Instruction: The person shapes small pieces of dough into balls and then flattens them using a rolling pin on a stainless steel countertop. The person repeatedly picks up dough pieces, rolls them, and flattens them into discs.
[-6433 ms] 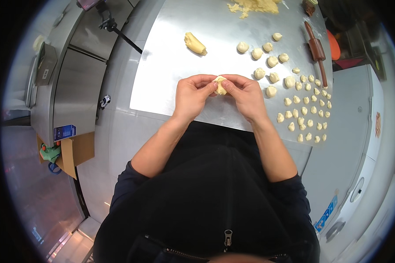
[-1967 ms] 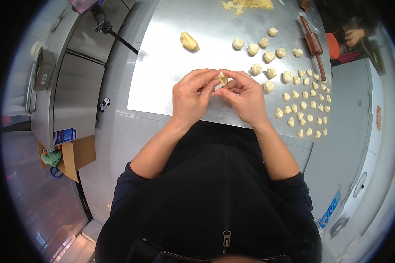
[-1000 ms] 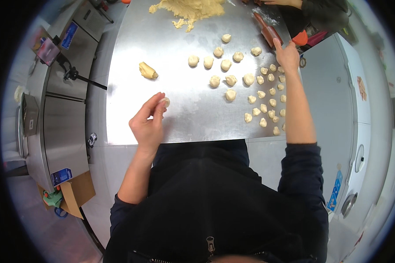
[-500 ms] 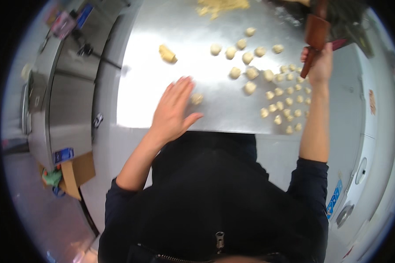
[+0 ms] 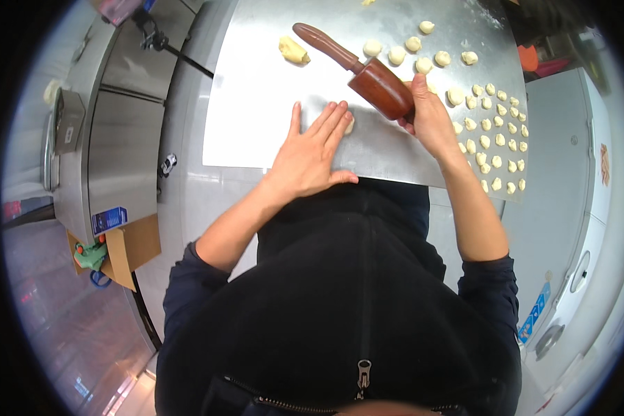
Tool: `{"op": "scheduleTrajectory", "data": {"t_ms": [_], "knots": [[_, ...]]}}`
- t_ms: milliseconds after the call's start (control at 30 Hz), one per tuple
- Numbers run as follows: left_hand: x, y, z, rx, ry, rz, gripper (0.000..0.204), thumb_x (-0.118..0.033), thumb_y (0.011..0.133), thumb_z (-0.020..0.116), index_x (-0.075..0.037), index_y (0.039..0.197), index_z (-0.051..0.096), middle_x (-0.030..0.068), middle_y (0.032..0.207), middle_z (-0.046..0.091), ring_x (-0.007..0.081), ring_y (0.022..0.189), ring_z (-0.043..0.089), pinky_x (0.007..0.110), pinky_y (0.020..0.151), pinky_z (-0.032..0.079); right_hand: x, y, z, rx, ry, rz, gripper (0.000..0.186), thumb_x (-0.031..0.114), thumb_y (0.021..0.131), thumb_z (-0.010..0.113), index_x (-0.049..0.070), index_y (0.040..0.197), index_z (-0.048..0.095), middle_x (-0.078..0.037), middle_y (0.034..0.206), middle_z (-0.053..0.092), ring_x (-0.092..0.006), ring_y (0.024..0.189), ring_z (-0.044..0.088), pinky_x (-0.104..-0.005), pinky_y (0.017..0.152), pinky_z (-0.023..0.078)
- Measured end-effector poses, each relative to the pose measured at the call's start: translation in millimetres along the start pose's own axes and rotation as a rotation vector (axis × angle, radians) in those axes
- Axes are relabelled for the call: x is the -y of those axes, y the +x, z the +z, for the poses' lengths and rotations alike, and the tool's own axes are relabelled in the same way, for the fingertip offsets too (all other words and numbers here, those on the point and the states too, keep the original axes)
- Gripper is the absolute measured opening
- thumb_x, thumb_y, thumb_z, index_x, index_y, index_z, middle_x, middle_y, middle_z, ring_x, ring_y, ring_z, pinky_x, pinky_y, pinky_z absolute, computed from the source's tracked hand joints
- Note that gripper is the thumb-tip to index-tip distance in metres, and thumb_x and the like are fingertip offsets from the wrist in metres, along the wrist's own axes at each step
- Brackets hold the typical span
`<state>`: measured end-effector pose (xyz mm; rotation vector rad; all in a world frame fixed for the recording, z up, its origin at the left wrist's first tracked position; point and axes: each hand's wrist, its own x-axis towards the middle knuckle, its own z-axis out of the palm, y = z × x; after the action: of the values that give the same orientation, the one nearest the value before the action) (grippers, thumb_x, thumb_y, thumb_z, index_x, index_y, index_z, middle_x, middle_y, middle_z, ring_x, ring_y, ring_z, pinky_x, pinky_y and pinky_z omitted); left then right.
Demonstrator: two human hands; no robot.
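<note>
Diagonally, the rolling pin [image 5: 383, 89] points leftward — right fingers [image 5: 421, 94] clasping it, left fingers [image 5: 321, 121] spread.

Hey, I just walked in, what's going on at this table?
A person is working with dough at a metal table. Their right hand grips a brown rolling pin by one end. Their left hand is spread open, palm down, its fingers partly hiding a dough piece. A longer yellow dough lump lies beyond that hand. On the right are larger dough balls and many smaller dough pieces.
</note>
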<state>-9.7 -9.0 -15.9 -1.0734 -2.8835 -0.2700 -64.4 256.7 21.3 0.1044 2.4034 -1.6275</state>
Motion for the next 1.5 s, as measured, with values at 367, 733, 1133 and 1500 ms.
{"op": "scheduleTrajectory", "data": {"t_ms": [367, 733, 1133, 1500], "knots": [[18.4, -44.1, -8.7, -0.136, 0.014, -0.304, 0.105, -0.085, 0.092, 0.056, -0.009, 0.164, 0.047, 0.0226, 0.161, 0.041, 0.0522, 0.156, 0.028, 0.075, 0.125, 0.017, -14.3, -25.6, 65.6, -0.103, -0.766, -0.661, 0.048, 0.051, 0.103, 0.068, 0.029, 0.145, 0.069, -0.009, 0.078, 0.065, -0.0303, 0.067, 0.068, -0.0453, 0.061, 0.054], [58.9, 48.4, 20.2, -0.600, -0.109, -0.229, 0.073, -0.051, 0.104, 0.065, -0.001, 0.156, 0.052, 0.0229, 0.160, 0.051, 0.0454, 0.152, 0.042, 0.062, 0.123, 0.035, -6.6, 63.9, 59.5, -0.071, -0.062, -0.087, 0.065, 0.056, 0.114, 0.034, 0.007, 0.124, 0.075, -0.015, 0.085, 0.076, -0.0271, 0.082, 0.073, -0.0401, 0.085, 0.056], [8.8, 100.5, 17.7, -0.296, -0.018, -0.313, 0.081, -0.045, 0.097, 0.074, 0.011, 0.151, 0.051, 0.0323, 0.163, 0.044, 0.0445, 0.154, 0.041, 0.055, 0.129, 0.030, 5.7, 24.7, 20.2, -0.172, 0.379, -0.087, 0.071, 0.063, 0.116, 0.032, 0.004, 0.109, 0.072, -0.003, 0.073, 0.065, -0.0074, 0.058, 0.047, -0.0257, 0.057, 0.042], [-12.8, -23.3, 22.6, -0.254, -0.257, -0.103, 0.049, -0.013, 0.084, 0.090, 0.001, 0.125, 0.067, 0.0205, 0.114, 0.071, 0.0384, 0.103, 0.070, 0.047, 0.088, 0.057, -12.9, 9.9, 18.2, -0.066, 0.294, -0.169, 0.064, 0.060, 0.115, 0.038, 0.005, 0.118, 0.073, -0.003, 0.079, 0.065, -0.0097, 0.072, 0.056, -0.0280, 0.069, 0.048]]}}
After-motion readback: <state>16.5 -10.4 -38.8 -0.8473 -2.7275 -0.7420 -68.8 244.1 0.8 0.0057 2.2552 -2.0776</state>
